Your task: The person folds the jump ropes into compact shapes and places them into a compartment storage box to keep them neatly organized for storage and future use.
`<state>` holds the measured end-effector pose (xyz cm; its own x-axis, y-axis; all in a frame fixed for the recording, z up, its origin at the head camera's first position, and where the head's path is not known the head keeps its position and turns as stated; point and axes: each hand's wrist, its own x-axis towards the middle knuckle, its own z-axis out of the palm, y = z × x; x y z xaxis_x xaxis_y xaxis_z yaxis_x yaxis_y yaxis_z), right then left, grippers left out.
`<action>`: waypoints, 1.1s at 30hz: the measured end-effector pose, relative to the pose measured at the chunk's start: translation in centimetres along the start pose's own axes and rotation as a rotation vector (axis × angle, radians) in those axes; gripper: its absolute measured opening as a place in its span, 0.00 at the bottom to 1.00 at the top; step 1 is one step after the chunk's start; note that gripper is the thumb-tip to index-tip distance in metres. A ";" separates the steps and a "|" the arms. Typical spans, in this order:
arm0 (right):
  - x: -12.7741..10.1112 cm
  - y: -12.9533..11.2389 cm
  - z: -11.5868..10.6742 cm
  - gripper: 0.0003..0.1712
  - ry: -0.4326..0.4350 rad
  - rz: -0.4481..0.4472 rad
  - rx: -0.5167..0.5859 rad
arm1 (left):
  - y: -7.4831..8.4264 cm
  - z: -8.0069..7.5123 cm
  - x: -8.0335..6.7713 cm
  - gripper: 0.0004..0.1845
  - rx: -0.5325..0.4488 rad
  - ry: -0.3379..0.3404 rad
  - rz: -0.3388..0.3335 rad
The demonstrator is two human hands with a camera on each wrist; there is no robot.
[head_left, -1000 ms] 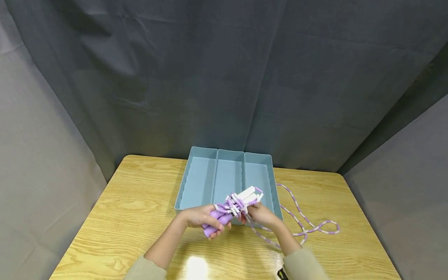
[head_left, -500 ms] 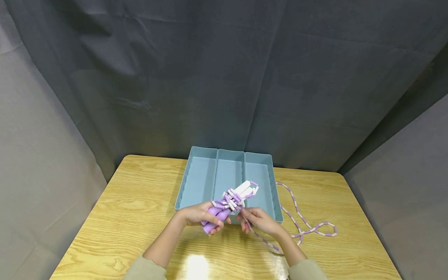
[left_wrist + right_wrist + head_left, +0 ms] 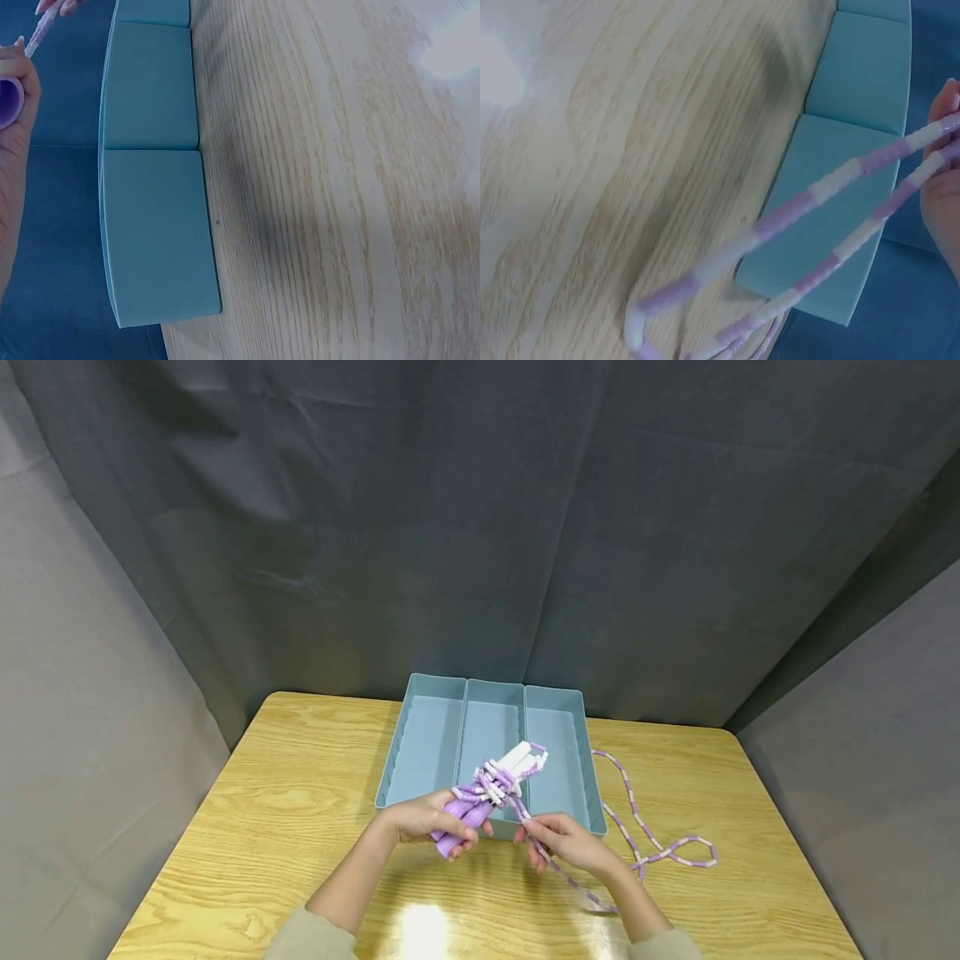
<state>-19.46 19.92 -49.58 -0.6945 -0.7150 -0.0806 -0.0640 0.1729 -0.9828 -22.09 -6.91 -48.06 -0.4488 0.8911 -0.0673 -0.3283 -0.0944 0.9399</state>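
Observation:
A purple-and-white beaded skipping rope is partly wound round its purple handles (image 3: 459, 825), forming a bundle (image 3: 501, 777) over the near edge of a blue three-compartment tray (image 3: 423, 739). My left hand (image 3: 450, 835) grips the handles. In the left wrist view only a handle end (image 3: 9, 97) and the palm show at the left edge. Just to the right, my right hand (image 3: 536, 843) pinches a rope strand (image 3: 525, 817) running from the bundle. The right wrist view shows two strands (image 3: 840, 180) crossing in front of the tray wall (image 3: 855, 142). The loose rope (image 3: 660, 852) trails on the table.
The tray stands at the back middle of a wooden table (image 3: 285, 810), with its outer wall (image 3: 150, 187) close to my left hand. Grey cloth hangs behind and at both sides. Bare wood lies left of the tray and in front of my hands.
My right hand has drawn back toward me, pulling a strand down from the bundle. The bundle has shifted a little left, and the loose loop on the table has slid slightly left.

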 end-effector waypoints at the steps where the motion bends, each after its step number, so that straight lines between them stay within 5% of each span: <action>1: -0.2 -0.1 -0.1 0.21 -0.003 0.001 0.007 | 0.0 -0.1 0.0 0.19 -0.002 0.004 0.002; 7: -1.0 -0.8 -0.4 0.20 -0.016 -0.017 0.008 | -0.1 -0.4 0.0 0.24 -0.018 0.023 0.037; 23: -2.0 -3.6 0.1 0.17 -0.038 -0.046 -0.015 | -1.0 -0.8 0.5 0.14 -0.038 0.139 0.094; 33: -2.3 -5.6 -0.3 0.15 -0.002 -0.102 -0.088 | -1.0 -0.6 0.6 0.15 -0.028 0.178 0.054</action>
<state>-17.72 20.79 -43.79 -0.6797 -0.7332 0.0182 -0.1963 0.1580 -0.9677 -22.57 -6.54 -49.26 -0.6055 0.7920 -0.0781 -0.3222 -0.1543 0.9340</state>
